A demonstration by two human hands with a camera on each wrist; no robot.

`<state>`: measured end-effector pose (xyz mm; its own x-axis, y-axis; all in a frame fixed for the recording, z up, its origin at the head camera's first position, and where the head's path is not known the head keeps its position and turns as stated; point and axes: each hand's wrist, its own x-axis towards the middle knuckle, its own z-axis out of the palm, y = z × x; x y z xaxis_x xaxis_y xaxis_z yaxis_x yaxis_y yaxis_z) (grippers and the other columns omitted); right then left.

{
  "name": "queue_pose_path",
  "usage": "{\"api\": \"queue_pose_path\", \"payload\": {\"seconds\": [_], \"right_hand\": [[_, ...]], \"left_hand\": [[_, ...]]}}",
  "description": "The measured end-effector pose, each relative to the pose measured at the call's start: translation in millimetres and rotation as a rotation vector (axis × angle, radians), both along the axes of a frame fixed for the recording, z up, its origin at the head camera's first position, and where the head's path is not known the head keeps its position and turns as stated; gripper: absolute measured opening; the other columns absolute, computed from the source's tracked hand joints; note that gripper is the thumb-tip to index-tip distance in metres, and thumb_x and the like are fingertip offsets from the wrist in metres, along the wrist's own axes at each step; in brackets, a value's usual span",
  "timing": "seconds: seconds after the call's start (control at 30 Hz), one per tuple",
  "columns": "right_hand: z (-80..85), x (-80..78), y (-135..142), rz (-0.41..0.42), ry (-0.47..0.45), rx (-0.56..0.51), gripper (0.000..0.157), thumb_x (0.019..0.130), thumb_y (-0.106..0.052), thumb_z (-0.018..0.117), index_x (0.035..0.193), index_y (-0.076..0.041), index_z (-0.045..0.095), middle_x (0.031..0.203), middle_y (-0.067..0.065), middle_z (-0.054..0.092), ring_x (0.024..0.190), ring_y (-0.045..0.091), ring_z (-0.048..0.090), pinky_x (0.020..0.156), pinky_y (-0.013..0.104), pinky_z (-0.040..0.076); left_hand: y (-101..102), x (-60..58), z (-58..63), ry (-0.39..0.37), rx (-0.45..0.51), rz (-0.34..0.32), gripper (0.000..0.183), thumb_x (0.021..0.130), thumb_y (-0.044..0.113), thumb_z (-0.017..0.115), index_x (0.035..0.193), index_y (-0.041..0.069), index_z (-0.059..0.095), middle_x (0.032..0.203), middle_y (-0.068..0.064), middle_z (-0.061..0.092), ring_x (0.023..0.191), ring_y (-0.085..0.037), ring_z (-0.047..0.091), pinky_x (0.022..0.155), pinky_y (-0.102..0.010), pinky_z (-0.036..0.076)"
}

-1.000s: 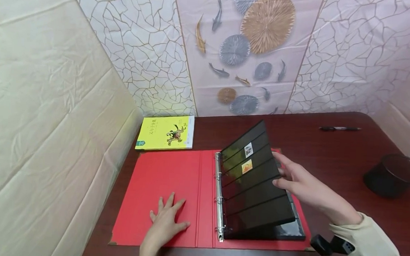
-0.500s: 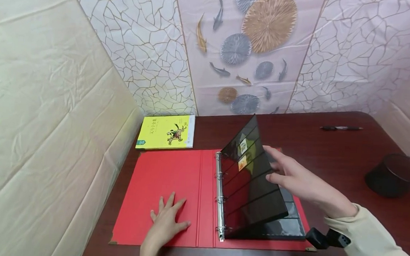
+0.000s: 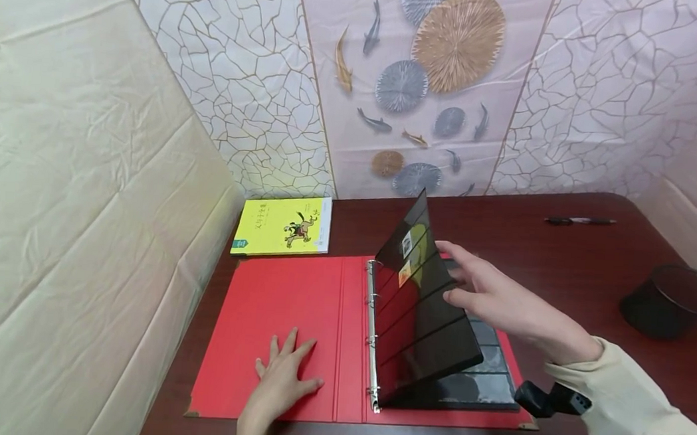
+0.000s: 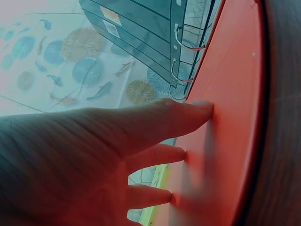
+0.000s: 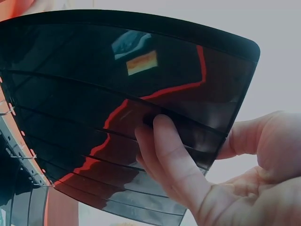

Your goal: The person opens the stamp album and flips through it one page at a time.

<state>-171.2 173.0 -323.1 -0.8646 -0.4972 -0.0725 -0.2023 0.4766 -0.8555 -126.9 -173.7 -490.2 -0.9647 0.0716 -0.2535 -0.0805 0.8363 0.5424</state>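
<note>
A red ring binder (image 3: pixel 284 293) lies open on the dark table, its metal rings (image 3: pixel 372 339) holding black stamp-album pages. My left hand (image 3: pixel 278 389) rests on the bare inner cover with fingers spread; in the left wrist view the thumb (image 4: pixel 188 115) touches the red surface. With my right hand (image 3: pixel 496 300) I pinch the outer edge of a raised black album page (image 3: pixel 428 335), thumb on one side and fingers (image 5: pixel 174 146) on the other. An orange stamp (image 3: pixel 404 274) and a whitish stamp (image 3: pixel 407 244) sit in its strips. Other black pages (image 3: pixel 488 386) lie flat beneath.
Behind the cover at left lies a yellow book (image 3: pixel 282 225). At the far right of the table are a pen (image 3: pixel 580 221) and a dark round container (image 3: pixel 669 304). Cloth hangs (image 3: pixel 144 231) border the table at the left and back.
My right hand has moved left and slightly up, swinging the black page more upright towards the rings. More of the pages underneath shows. The left hand has stayed in place.
</note>
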Motion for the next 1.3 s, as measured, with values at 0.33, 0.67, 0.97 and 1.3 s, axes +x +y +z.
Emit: {"api": "queue_pose_path", "payload": {"seconds": [0.33, 0.67, 0.97, 1.3], "right_hand": [[7.1, 1.4, -14, 0.023, -0.009, -0.004, 0.080, 0.100, -0.008, 0.059, 0.165, -0.007, 0.012, 0.162, 0.027, 0.028, 0.140, 0.049, 0.044, 0.091, 0.051, 0.056], [12.4, 1.9, -31, 0.050, -0.020, -0.015, 0.079, 0.100, -0.007, 0.057, 0.165, -0.009, 0.013, 0.160, 0.026, 0.034, 0.141, 0.046, 0.044, 0.092, 0.046, 0.055], [15.5, 0.5, -47, 0.096, 0.004, -0.011, 0.076, 0.099, -0.005, 0.057, 0.165, -0.008, 0.017, 0.153, 0.025, 0.044, 0.129, 0.040, 0.055, 0.083, 0.040, 0.055], [10.9, -5.8, -63, 0.124, -0.003, -0.013, 0.073, 0.100, -0.006, 0.057, 0.162, -0.003, 0.021, 0.142, 0.025, 0.057, 0.116, 0.032, 0.065, 0.087, 0.041, 0.058]], "left_hand": [[-2, 2.5, 7.1, 0.013, 0.059, 0.029, 0.065, 0.089, 0.029, 0.080, 0.145, 0.005, 0.058, 0.163, -0.031, 0.030, 0.152, -0.060, 0.013, 0.105, -0.089, 0.006], [0, 4.3, 36.2, 0.118, 0.124, 0.031, 0.072, 0.095, 0.033, 0.074, 0.153, 0.001, 0.045, 0.166, -0.029, 0.025, 0.152, -0.053, 0.023, 0.109, -0.082, 0.023], [22, 4.3, 71.6, 0.278, 0.242, -0.045, 0.074, 0.102, 0.046, 0.063, 0.160, 0.008, 0.036, 0.169, -0.016, 0.026, 0.155, -0.038, 0.028, 0.116, -0.067, 0.032], [51, 7.4, 105.2, 0.306, 0.413, -0.121, 0.072, 0.103, 0.048, 0.059, 0.161, 0.014, 0.034, 0.163, -0.007, 0.038, 0.146, -0.032, 0.043, 0.111, -0.060, 0.043]]}}
